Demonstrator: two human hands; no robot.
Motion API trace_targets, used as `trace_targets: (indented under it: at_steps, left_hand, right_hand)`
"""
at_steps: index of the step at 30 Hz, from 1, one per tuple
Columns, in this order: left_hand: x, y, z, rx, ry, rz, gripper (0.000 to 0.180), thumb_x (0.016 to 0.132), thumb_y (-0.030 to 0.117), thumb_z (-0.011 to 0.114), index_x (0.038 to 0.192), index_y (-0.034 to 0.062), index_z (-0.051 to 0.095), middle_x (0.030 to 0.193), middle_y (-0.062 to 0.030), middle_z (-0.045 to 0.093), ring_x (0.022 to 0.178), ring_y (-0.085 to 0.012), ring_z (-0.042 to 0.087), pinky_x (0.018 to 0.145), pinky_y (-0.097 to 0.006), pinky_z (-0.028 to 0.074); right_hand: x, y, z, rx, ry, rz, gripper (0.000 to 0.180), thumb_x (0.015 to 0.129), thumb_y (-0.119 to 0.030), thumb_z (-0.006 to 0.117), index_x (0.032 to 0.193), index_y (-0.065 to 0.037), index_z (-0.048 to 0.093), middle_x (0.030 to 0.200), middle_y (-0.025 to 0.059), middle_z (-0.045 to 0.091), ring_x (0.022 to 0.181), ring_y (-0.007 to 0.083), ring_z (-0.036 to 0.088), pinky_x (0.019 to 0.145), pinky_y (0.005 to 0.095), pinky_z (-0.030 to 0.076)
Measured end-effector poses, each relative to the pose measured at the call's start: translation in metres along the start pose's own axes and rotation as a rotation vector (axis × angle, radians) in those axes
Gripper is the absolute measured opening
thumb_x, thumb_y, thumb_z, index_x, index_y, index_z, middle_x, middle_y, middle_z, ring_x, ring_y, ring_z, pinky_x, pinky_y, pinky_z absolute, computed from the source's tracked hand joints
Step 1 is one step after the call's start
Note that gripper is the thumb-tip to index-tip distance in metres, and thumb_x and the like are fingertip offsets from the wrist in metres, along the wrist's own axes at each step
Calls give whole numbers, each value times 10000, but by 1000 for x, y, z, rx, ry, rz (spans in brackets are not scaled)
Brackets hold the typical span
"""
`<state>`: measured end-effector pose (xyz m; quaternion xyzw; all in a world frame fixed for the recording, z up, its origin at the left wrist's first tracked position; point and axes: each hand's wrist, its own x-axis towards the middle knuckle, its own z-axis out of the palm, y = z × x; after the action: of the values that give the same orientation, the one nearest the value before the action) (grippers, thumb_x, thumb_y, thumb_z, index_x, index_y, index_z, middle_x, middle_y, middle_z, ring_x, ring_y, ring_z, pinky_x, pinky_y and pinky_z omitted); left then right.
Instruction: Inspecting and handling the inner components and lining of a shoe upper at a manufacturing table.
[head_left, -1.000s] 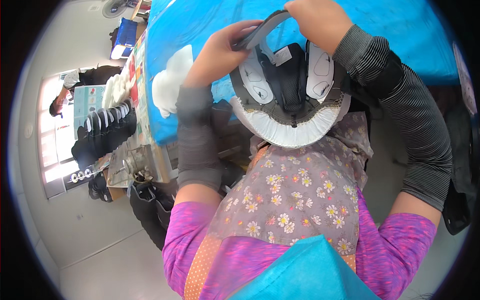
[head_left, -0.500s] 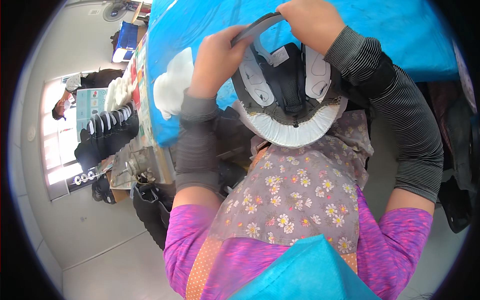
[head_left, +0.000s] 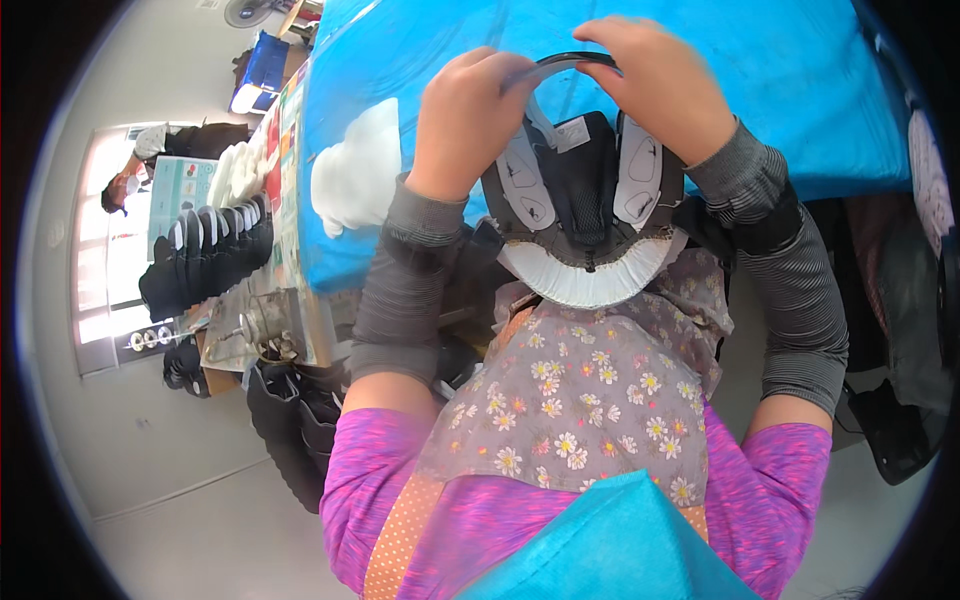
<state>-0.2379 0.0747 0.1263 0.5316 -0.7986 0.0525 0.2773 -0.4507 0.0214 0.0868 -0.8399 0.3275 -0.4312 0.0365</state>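
A black shoe upper (head_left: 515, 222) lies in front of me, its white, stitched toe edge (head_left: 590, 275) toward my apron. White side pads with drawn outlines (head_left: 640, 178) flank its black tongue (head_left: 584, 200), which bears a white label. My left hand (head_left: 465, 120) is closed on the left end of the curved heel rim (head_left: 565, 62) at the far side. Around the rim's right end sits my right hand (head_left: 655, 85), thumb against it and upper fingers lifted off. Beside my left wrist is a heap of white pads (head_left: 358, 170).
A blue sheet (head_left: 760, 60) covers the table. To the left stand a row of black shoe uppers (head_left: 205, 250), more white pads (head_left: 240, 172) and a blue box (head_left: 262, 72). A person (head_left: 122, 190) is by the window. Dark pieces hang at the right (head_left: 885, 430).
The shoe upper has shifted slightly right and down with both hands. My right hand has moved right and lower, its upper fingers now lifting from the rim.
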Motion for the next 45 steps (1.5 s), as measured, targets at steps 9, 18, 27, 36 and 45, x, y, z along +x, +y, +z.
trace_targets:
  at_steps: [9,18,27,36,45]
  left_hand:
    - [14,7,24,61,72,172,105,851,136,763,931,69,755,816,-84,654,731,-288,644,637,-367,512]
    - [6,2,20,-36,108,155,79,855,115,755,927,85,761,791,-67,635,696,-270,624,618,-354,496]
    - [2,2,21,-23,143,165,101,859,133,768,936,69,754,815,-69,645,697,-245,629,618,-329,493]
    - [-10,-2,20,-4,156,130,129,844,119,792,939,49,740,801,-76,650,696,-237,643,615,-325,498]
    - [-19,-5,21,-99,202,108,133,840,81,791,954,37,739,876,-87,696,744,-236,672,652,-310,521]
  right_hand:
    - [-2,-4,11,-160,18,-120,112,912,-159,691,951,-61,654,899,62,633,894,271,639,715,384,540]
    - [-11,-4,1,-71,64,-57,128,889,-169,722,918,-73,643,854,64,603,841,281,624,683,403,517]
    - [-17,-2,6,10,126,7,146,871,-167,750,880,-57,654,839,69,606,812,289,609,667,403,499]
    - [-29,2,5,0,152,44,167,853,-153,782,872,-37,663,821,77,621,774,287,614,682,372,491]
    - [-38,6,4,112,193,110,150,842,-174,776,851,-61,679,790,58,612,768,288,610,663,413,478]
